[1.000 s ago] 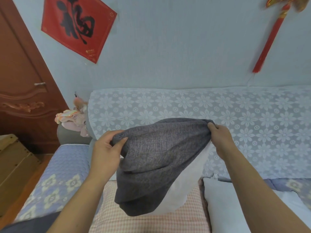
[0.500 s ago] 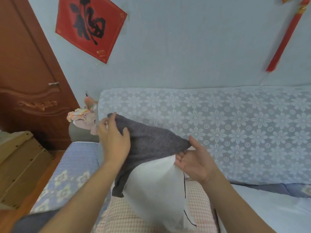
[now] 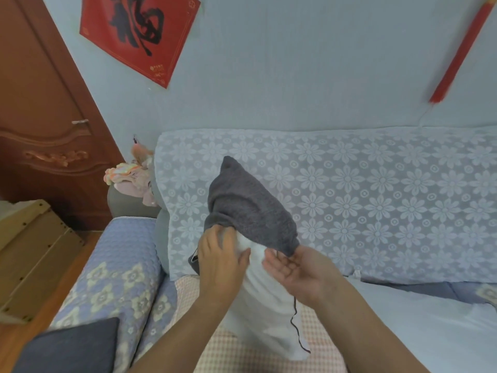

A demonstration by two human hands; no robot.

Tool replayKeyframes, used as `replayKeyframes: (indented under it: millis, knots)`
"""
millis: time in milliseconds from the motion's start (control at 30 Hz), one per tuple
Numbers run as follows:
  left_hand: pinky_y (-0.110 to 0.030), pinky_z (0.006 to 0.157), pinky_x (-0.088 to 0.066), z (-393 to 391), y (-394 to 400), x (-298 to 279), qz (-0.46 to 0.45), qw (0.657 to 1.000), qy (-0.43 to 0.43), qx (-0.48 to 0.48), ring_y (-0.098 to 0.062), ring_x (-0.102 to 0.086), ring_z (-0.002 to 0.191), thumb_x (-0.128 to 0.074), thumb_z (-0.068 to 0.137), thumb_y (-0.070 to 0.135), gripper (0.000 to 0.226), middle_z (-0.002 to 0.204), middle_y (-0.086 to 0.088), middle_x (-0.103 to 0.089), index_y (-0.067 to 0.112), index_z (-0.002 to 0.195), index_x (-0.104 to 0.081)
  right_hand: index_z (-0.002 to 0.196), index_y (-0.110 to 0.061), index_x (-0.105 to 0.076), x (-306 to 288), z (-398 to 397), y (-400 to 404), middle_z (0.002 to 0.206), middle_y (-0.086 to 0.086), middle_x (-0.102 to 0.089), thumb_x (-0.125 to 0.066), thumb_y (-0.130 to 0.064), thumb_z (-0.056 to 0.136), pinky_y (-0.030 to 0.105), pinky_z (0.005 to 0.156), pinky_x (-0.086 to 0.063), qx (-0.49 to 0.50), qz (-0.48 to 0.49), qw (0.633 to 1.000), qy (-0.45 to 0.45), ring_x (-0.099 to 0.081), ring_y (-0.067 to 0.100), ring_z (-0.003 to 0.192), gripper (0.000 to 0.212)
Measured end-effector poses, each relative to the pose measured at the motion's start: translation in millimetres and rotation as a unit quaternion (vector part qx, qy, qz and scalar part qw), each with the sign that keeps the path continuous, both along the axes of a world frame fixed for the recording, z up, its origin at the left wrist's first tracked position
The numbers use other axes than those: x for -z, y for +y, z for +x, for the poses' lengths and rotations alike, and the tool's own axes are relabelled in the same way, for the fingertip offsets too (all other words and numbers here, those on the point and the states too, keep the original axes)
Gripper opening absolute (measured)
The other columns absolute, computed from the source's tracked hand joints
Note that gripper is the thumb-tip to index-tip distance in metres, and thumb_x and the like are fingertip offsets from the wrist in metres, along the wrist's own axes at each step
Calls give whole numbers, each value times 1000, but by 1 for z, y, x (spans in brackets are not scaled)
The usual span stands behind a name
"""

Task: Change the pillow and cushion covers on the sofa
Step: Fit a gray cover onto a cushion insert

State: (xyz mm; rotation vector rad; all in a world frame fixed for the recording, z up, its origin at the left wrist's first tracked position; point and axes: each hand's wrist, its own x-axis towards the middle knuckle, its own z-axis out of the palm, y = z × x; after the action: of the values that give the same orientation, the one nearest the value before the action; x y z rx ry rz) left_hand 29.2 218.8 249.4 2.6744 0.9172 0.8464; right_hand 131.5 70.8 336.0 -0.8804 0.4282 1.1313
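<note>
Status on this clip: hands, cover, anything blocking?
Left hand gripping white pillow insert. Right hand open-palmed at grey cover hem. Cover only on top end. Nothing blocking.

A home living room: a sofa [image 3: 349, 200] draped in floral lace stood against a pale wall bearing a red paper hanging [image 3: 139, 33], beside a carved wooden door [image 3: 40, 130].

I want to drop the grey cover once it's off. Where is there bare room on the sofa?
The pale seat right of the white insert and below the lace backrest is bare. Leftward is crowded: checked cushion, dark cushion.
</note>
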Motion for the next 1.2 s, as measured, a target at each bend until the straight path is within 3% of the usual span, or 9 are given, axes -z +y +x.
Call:
replayKeyframes:
  millis: [200, 267, 400, 500, 700, 900, 967, 1067, 1200]
  knots:
    - [-40, 85, -49, 23, 19, -5, -71, 994, -75, -20, -23, -53, 99, -71, 88, 35, 33, 109, -3, -53, 15, 108, -54, 97, 2, -64, 7, 16, -10, 80, 15, -68, -56, -11, 100, 43, 63, -63, 46, -35, 998, -23, -73, 26, 73, 16]
    - [-41, 72, -47, 17, 42, 1, -126, 990, -46, -49, -25, -57, 92, -60, 95, 23, 19, 108, -4, -55, 14, 111, -55, 99, 1, -63, 10, 33, -19, 91, 16, -63, -60, -15, 98, 47, 68, -59, 87, -18, 996, -9, -66, 26, 85, 16]
    - [-36, 60, -42, 4, 74, 29, -53, 995, 74, 37, -26, -60, 79, -61, 93, 24, 13, 96, -2, -57, 16, 102, -56, 84, -4, -59, 20, 63, -34, 80, 8, -51, -60, -18, 97, 46, 75, -53, 139, -8, 990, 22, -56, 19, 76, 19]
    - [-34, 63, -48, 13, 67, 36, 28, 982, 127, 139, -19, -59, 79, -55, 89, 35, 22, 97, 2, -60, 18, 101, -61, 84, -5, -61, 25, 72, -35, 76, 7, -54, -58, -18, 98, 47, 80, -53, 128, 10, 991, 30, -57, 19, 75, 20]
    - [-38, 64, -49, 49, 81, 28, 20, 984, 127, 122, -22, -60, 77, -55, 97, 30, 17, 98, -1, -65, 17, 108, -59, 78, -8, -62, 31, 82, -37, 64, 2, -53, -58, -22, 97, 47, 81, -53, 103, -9, 994, 27, -58, 17, 69, 24]
    - [-34, 68, -44, 16, 38, 29, -52, 974, 0, 221, -17, -57, 76, -45, 92, 12, 22, 86, 5, -61, 18, 96, -66, 117, -5, -64, 37, 93, -40, 106, 13, -66, -43, -9, 103, 43, 101, -48, 215, 26, 976, 35, -63, 26, 103, 26]
    - [-32, 66, -41, -25, -20, 64, -51, 935, 58, 346, -17, -52, 72, -50, 86, 15, 19, 80, 6, -55, 22, 85, -67, 125, -6, -63, 40, 105, -37, 122, 13, -67, -36, -6, 105, 39, 94, -54, 258, 32, 965, 46, -62, 27, 111, 33]
    - [-32, 62, -44, -36, -70, 103, -148, 892, 215, 370, -25, -59, 73, -50, 81, 29, 14, 78, 0, -60, 19, 80, -60, 112, -6, -68, 49, 108, -29, 107, 20, -69, -37, -11, 107, 46, 59, -59, 259, 2, 964, 61, -64, 34, 92, 31]
    - [-32, 85, -45, -10, -57, 75, -202, 894, 197, 349, -16, -57, 102, -34, 90, 33, 36, 106, 5, -63, 26, 109, -64, 101, -4, -64, 57, 110, -28, 103, 18, -64, -31, -10, 107, 33, 76, -53, 228, -26, 973, 7, -64, 20, 85, 34]
